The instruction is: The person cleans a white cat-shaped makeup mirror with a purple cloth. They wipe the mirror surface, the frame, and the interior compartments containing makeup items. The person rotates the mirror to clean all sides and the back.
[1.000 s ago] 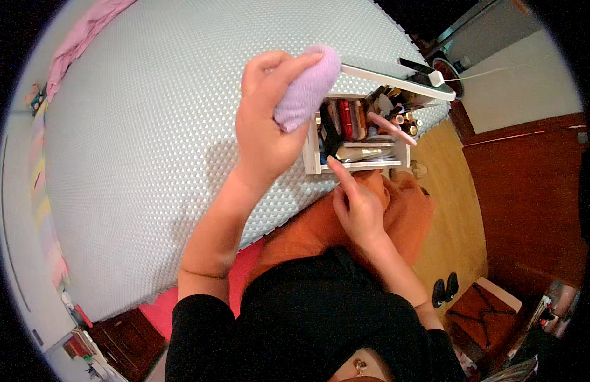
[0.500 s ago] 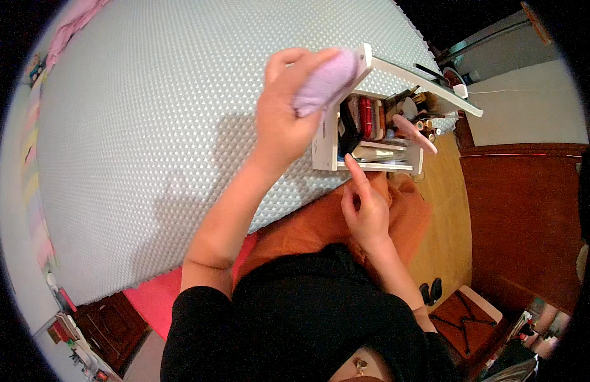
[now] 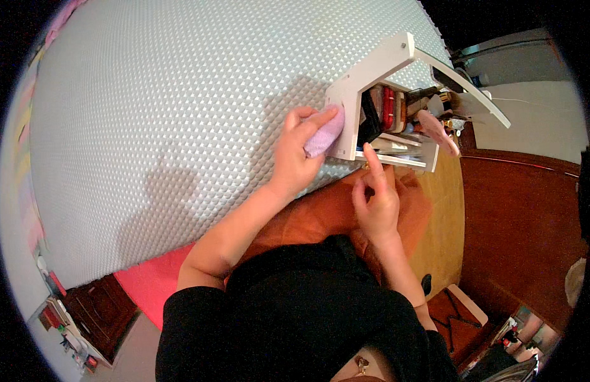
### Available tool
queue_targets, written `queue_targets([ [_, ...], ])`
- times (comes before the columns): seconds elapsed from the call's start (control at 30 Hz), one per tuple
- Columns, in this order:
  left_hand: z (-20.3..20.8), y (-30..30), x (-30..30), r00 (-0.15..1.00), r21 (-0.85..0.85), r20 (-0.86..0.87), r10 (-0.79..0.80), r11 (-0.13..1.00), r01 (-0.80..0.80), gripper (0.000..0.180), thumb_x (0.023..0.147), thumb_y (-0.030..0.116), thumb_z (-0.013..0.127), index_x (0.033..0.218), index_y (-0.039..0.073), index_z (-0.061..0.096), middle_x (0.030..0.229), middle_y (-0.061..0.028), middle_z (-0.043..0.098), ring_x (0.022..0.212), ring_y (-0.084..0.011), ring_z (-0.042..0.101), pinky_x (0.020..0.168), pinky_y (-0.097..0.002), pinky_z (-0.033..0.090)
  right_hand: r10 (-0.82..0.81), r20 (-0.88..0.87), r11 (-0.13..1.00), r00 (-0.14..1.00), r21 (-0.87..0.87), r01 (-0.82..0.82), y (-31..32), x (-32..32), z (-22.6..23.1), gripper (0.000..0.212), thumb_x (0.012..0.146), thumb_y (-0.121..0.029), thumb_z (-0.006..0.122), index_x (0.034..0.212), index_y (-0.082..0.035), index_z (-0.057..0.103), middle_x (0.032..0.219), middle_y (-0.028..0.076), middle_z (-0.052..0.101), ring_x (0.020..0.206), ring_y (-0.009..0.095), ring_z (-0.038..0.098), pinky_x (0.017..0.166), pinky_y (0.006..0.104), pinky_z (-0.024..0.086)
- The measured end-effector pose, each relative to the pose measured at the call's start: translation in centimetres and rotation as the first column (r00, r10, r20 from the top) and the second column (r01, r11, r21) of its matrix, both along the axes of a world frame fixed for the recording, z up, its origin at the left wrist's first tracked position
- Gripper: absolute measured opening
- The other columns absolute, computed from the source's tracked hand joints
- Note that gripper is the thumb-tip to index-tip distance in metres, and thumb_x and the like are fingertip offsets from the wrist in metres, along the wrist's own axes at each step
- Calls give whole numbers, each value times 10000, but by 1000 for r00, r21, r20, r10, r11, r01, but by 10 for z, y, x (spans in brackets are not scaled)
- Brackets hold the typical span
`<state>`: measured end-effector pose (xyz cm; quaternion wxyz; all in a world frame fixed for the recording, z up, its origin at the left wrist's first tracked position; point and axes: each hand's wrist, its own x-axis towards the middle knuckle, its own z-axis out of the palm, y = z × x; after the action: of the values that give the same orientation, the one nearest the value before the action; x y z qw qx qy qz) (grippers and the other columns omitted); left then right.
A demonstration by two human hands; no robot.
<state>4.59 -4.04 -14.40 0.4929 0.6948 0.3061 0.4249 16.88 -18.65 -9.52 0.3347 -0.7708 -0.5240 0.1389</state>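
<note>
My left hand (image 3: 296, 149) is closed around a folded light-purple cloth (image 3: 325, 135), pressing it to the outer left side of a white cosmetics box (image 3: 350, 105). At the box's front edge, my right hand (image 3: 379, 200) has its index finger stretched out, the fingertip touching the rim. Its thumb stands apart from that finger, and the other fingers are mostly hidden. The box's mirrored lid (image 3: 462, 83) is raised. Inside stand a black case (image 3: 369, 118), a red case (image 3: 388, 108) and several brushes and tubes. A pink flat pad (image 3: 438, 132) sticks out at the right.
The box stands by the edge of a pale, dotted bed cover (image 3: 199, 95). My orange-trousered legs (image 3: 327, 200) are just below it. To the right are a wooden floor (image 3: 444, 223), a dark red-brown wooden panel (image 3: 524, 210) and a folding stool (image 3: 460, 312).
My left hand has moved down the box's side with the purple cloth, from the upper corner to the lower part. My right index finger still touches the front edge. The view has shifted slightly.
</note>
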Motion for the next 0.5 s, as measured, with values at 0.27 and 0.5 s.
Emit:
queue_targets([
  [0.27, 2, -27, -26, 1000, -49, -9, -16, 999, 15, 595, 726, -72, 622, 1297, 85, 675, 1200, -159, 577, 1117, -325, 583, 992, -376, 471, -34, 0, 999, 999, -1, 34, 0, -3, 4, 695, 846, 82, 661, 1493, -127, 520, 832, 105, 666, 736, 213, 649, 734, 335, 537],
  [0.5, 43, -2, 5, 993, 98, 114, 9, 995, -20, 628, 714, -80, 614, 1307, 120, 662, 1193, -155, 552, 1104, -334, 562, 981, -368, 466, -39, -19, 999, 999, -34, 38, 0, -5, 8, 683, 859, 65, 643, 1498, -136, 514, 906, 136, 697, 789, 254, 683, 760, 357, 543],
])
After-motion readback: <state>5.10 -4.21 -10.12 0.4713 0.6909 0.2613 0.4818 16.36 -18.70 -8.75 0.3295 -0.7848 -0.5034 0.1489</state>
